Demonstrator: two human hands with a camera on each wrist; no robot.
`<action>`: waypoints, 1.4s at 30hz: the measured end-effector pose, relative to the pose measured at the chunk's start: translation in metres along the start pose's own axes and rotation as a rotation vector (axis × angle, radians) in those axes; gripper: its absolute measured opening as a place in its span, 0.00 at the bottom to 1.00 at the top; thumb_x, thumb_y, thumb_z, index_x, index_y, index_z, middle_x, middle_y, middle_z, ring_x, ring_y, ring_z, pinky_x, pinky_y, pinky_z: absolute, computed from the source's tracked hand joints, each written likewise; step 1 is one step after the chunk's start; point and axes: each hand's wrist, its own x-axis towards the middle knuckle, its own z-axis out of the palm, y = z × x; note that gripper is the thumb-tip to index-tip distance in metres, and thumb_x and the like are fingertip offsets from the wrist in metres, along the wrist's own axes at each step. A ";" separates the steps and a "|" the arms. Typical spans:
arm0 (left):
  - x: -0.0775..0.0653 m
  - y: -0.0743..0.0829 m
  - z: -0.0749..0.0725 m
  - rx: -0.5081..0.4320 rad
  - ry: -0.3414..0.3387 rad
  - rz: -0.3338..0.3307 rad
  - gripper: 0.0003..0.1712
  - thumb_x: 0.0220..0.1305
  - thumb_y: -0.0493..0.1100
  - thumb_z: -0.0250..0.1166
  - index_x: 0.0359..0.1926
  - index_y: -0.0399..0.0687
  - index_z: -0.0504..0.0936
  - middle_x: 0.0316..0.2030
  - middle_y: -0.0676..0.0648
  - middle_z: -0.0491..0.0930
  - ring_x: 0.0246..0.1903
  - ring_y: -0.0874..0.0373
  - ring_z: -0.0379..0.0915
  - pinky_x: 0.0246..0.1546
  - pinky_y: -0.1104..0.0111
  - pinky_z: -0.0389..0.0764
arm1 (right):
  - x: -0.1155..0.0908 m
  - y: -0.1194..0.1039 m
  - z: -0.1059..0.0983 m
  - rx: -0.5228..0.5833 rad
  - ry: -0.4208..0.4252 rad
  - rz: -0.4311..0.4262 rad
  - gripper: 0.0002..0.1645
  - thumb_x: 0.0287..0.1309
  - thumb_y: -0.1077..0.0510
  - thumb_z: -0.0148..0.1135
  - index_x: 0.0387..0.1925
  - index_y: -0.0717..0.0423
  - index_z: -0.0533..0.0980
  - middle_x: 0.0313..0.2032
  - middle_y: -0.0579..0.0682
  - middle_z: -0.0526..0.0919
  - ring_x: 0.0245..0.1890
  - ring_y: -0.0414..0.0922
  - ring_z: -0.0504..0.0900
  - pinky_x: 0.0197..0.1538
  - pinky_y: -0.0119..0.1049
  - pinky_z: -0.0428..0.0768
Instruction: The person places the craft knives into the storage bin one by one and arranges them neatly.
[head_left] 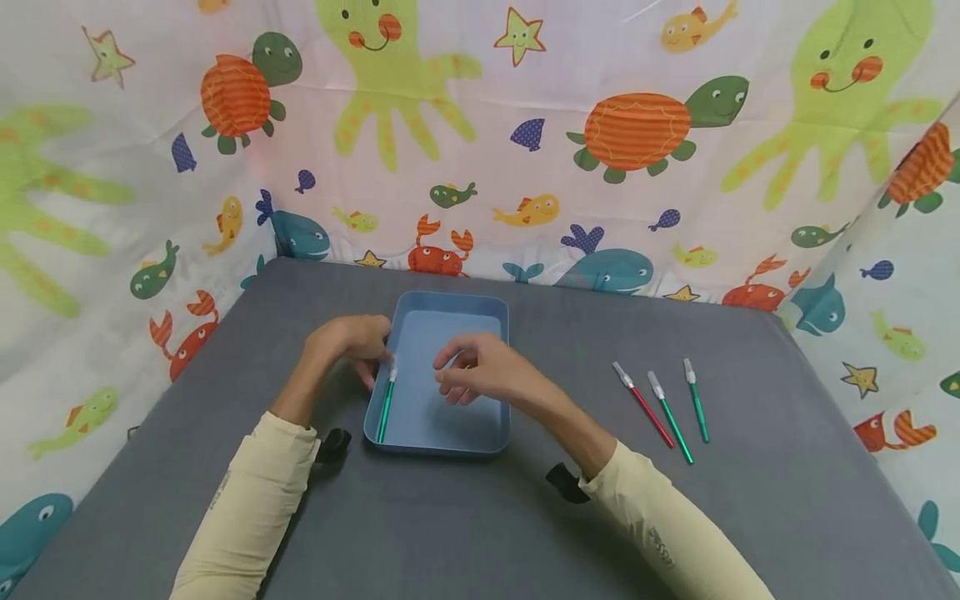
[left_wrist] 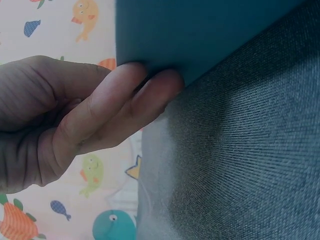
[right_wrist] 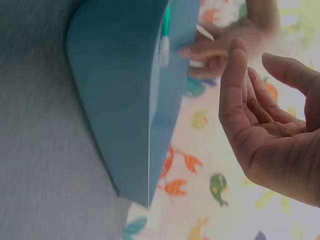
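A blue tray (head_left: pixel 450 454) lies on the grey table, and a slim green pen-like stick with a whitish cap (head_left: pixel 386 410) rests in it along the left wall. My left hand (head_left: pixel 352 340) holds the tray's left wall, thumb over the inner side near the stick's capped end. In the left wrist view its fingers (left_wrist: pixel 120 95) press the wall's outer face. Over the tray's right half hovers my right hand (head_left: pixel 480 368), fingers loosely bent and nothing between thumb and fingertips. The right wrist view shows this hand (right_wrist: pixel 270 120) apart from the tray.
To the right of the tray lie a red capped stick (head_left: pixel 648 412) and two more green ones, the near green stick (head_left: pixel 673 425) and the far green stick (head_left: pixel 698 408). A sea-animal printed curtain (head_left: pixel 495 158) hangs behind the table (head_left: pixel 585 333) and along both sides.
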 end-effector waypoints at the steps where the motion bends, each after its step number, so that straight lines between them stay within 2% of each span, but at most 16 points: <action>1: 0.000 0.000 0.001 -0.003 -0.003 0.000 0.21 0.78 0.37 0.59 0.64 0.30 0.68 0.47 0.34 0.81 0.32 0.53 0.89 0.42 0.60 0.93 | -0.004 0.001 -0.004 -0.004 0.013 -0.002 0.12 0.69 0.58 0.66 0.49 0.61 0.81 0.39 0.62 0.90 0.41 0.64 0.90 0.40 0.38 0.93; 10: -0.002 0.001 0.001 0.006 0.010 0.000 0.22 0.78 0.36 0.59 0.65 0.29 0.67 0.48 0.33 0.81 0.31 0.53 0.89 0.42 0.60 0.93 | -0.037 0.011 -0.042 -0.041 0.121 -0.002 0.15 0.69 0.56 0.65 0.52 0.60 0.82 0.42 0.64 0.90 0.39 0.56 0.92 0.44 0.45 0.93; 15: 0.000 0.002 -0.001 0.020 0.002 0.013 0.23 0.78 0.37 0.59 0.66 0.29 0.68 0.47 0.33 0.83 0.30 0.53 0.89 0.42 0.60 0.93 | -0.053 0.017 -0.063 -0.098 0.191 0.010 0.16 0.70 0.55 0.66 0.54 0.59 0.82 0.42 0.59 0.90 0.39 0.54 0.91 0.44 0.42 0.92; 17: 0.000 0.004 -0.001 0.015 0.003 0.016 0.23 0.78 0.37 0.60 0.66 0.29 0.68 0.48 0.33 0.82 0.30 0.53 0.89 0.42 0.59 0.93 | -0.060 0.023 -0.071 -0.132 0.210 0.015 0.17 0.71 0.55 0.65 0.54 0.60 0.81 0.42 0.61 0.89 0.38 0.53 0.91 0.45 0.43 0.92; 22: 0.001 0.005 0.001 0.021 -0.005 0.011 0.23 0.78 0.37 0.60 0.66 0.29 0.67 0.47 0.33 0.82 0.30 0.53 0.89 0.40 0.62 0.93 | -0.080 0.045 -0.084 -0.215 0.231 0.067 0.17 0.71 0.55 0.65 0.54 0.63 0.80 0.43 0.63 0.89 0.36 0.46 0.89 0.48 0.45 0.92; 25: -0.001 0.003 0.001 0.050 -0.001 0.014 0.22 0.78 0.37 0.59 0.64 0.29 0.68 0.45 0.33 0.83 0.29 0.54 0.89 0.39 0.62 0.93 | -0.092 0.057 -0.092 -0.253 0.254 0.100 0.18 0.71 0.56 0.64 0.55 0.65 0.80 0.43 0.63 0.89 0.37 0.48 0.90 0.48 0.43 0.92; 30: -0.003 0.002 0.000 0.066 0.009 0.014 0.21 0.77 0.37 0.60 0.63 0.29 0.68 0.45 0.33 0.82 0.29 0.54 0.89 0.41 0.61 0.93 | -0.115 0.072 -0.114 -0.348 0.336 0.164 0.18 0.71 0.55 0.64 0.54 0.64 0.81 0.41 0.62 0.90 0.35 0.46 0.90 0.42 0.37 0.89; 35: -0.002 0.002 0.000 0.058 0.025 0.011 0.20 0.77 0.37 0.60 0.63 0.30 0.68 0.44 0.33 0.82 0.28 0.54 0.89 0.41 0.60 0.93 | -0.136 0.085 -0.136 -0.411 0.399 0.270 0.23 0.73 0.50 0.63 0.54 0.66 0.80 0.40 0.61 0.90 0.35 0.47 0.90 0.37 0.35 0.84; 42: -0.002 0.001 0.002 0.077 0.032 0.026 0.18 0.78 0.37 0.59 0.60 0.30 0.69 0.42 0.34 0.82 0.27 0.54 0.88 0.39 0.61 0.93 | -0.151 0.103 -0.155 -0.516 0.408 0.363 0.22 0.71 0.52 0.63 0.48 0.70 0.82 0.38 0.63 0.89 0.33 0.47 0.87 0.32 0.34 0.81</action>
